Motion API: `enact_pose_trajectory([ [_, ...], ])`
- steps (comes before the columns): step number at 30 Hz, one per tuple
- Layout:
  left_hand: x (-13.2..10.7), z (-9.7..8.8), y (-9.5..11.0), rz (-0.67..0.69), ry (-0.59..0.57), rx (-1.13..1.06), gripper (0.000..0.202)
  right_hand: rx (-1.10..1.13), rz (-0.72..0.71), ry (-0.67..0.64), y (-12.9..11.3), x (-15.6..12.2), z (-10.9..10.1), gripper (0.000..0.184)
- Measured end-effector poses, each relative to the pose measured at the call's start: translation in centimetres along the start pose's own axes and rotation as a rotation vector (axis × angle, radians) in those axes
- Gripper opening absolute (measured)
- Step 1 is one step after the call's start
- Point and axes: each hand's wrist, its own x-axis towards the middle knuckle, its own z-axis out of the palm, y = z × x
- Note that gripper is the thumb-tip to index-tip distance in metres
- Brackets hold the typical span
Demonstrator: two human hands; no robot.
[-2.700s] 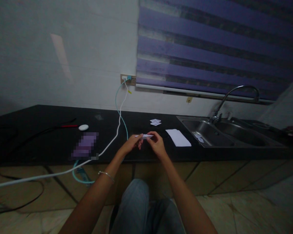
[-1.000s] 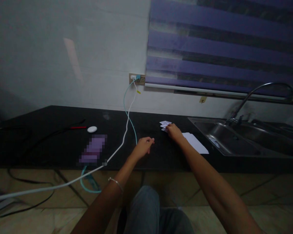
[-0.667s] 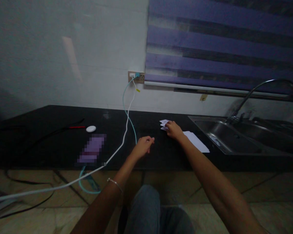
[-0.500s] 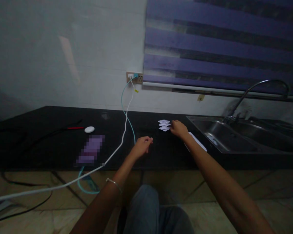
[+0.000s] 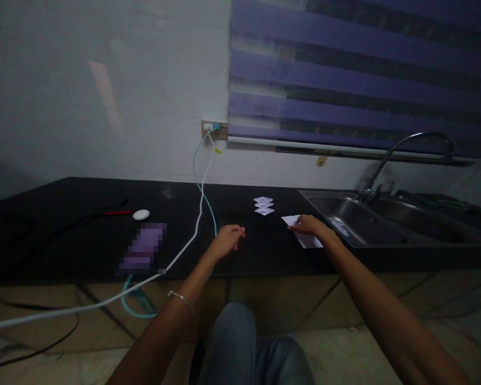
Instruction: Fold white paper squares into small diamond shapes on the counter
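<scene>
Three small folded white paper pieces (image 5: 263, 205) lie in a row on the black countertop (image 5: 84, 235). My right hand (image 5: 308, 224) rests flat, fingers stretched, on a stack of white paper sheets (image 5: 300, 234) beside the sink. My left hand (image 5: 227, 239) sits on the counter near its front edge, fingers loosely curled, with nothing visible in it.
A steel sink (image 5: 361, 219) with a curved tap (image 5: 409, 147) lies to the right. White (image 5: 184, 243) and teal cables (image 5: 202, 187) run from a wall socket (image 5: 213, 129) across the counter. A blurred purple item (image 5: 142, 247), a white puck (image 5: 141, 214) and dark cables lie left.
Both hands were folding a small paper piece. My right hand set it beside the other folded pieces, then drew back right onto the paper stack. My left hand stayed put.
</scene>
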Motion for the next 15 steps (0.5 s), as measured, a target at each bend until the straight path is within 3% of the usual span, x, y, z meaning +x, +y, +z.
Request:
enact_pose_trajectory([
  [4, 0.1, 0.2, -0.6, 0.019, 0.010, -0.062, 0.033, 0.004, -0.034, -0.004, -0.4, -0.4, -0.3, 0.040],
  [7, 0.3, 0.3, -1.1, 0.047, 0.007, -0.074, 0.031, -0.020, 0.039, 0.071, -0.8, -1.2, -0.6, 0.033],
  [12, 0.3, 0.2, -1.4, 0.076, -0.007, -0.068, 0.032, -0.008, 0.170, 0.422, -1.1, -3.7, -2.9, 0.028],
  [15, 0.2, 0.2, -1.3, 0.070, -0.021, -0.086, 0.032, 0.191, 0.065, 0.731, -1.5, -5.3, -4.3, 0.033],
])
